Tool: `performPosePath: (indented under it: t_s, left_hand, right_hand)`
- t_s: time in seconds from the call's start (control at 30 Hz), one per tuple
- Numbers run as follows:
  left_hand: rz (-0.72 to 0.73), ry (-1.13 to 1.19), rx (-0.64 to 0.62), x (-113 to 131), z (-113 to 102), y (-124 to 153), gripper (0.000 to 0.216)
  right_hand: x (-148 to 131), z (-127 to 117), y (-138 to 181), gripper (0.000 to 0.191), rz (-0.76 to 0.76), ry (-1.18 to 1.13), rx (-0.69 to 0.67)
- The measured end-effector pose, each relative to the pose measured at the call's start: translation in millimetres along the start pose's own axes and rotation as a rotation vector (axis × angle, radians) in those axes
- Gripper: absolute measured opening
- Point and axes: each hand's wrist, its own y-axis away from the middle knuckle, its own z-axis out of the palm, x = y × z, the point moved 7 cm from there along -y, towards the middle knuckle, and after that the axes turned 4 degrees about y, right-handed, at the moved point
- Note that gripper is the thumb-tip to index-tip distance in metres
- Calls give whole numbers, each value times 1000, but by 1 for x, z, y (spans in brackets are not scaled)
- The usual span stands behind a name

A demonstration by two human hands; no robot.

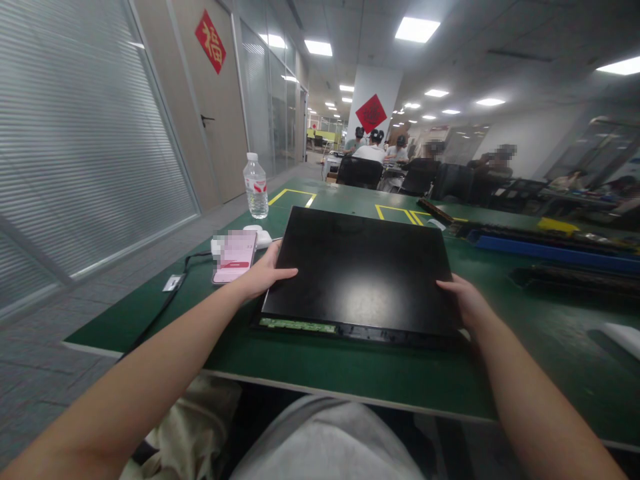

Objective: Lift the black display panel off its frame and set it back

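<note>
A large black flat panel (360, 267) lies on the green table (350, 370), with a green circuit strip (297, 325) along its near edge. My left hand (263, 273) grips the panel's left edge, thumb on top and fingers curled round the side. My right hand (465, 300) holds the right edge near the front corner, thumb on top and fingers under the edge. Both forearms reach in from the bottom of the view.
A phone with a pink screen (234, 256) and a white charger (260, 237) lie left of the panel, a black cable (165, 303) trailing off. A water bottle (256, 187) stands behind. Dark trays (560, 247) lie at the right. People sit far back.
</note>
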Motion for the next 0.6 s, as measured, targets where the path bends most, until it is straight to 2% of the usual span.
performPosePath:
  t_s: [0.3,0.6]
  left_hand:
    - [-28,27,12,-3,-1,-1,82]
    - [-43,44,23,0,2,1,80]
  right_hand:
    - [0,-1,-3,36,-26,22,29]
    - [-3,1,0,43,-55,48,24]
